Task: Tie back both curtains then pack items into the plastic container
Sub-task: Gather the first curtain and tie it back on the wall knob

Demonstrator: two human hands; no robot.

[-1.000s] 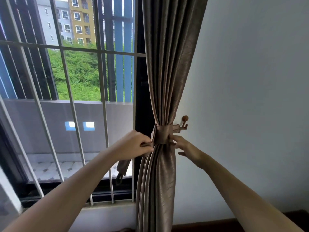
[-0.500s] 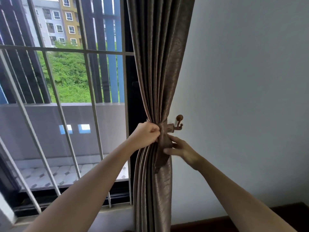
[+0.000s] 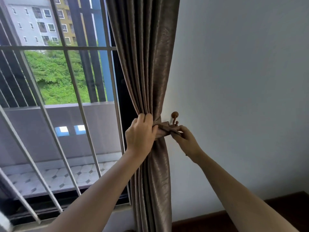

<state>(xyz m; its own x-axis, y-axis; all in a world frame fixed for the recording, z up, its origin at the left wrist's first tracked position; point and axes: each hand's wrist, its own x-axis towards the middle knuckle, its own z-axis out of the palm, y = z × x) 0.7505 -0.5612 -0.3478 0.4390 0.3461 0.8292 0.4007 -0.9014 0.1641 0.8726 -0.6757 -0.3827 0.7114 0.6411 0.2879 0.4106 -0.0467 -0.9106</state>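
Left hand grips the gathered curtain; right hand fingers pinch the tieback by the wall hook

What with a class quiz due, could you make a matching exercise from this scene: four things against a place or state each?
Things
1 left hand
2 right hand
3 hook
4 curtain

Places or states
A on the wall
B grips the gathered folds
C pinches the tieback end
D bunched beside the window

Pairs: 1-B, 2-C, 3-A, 4-D
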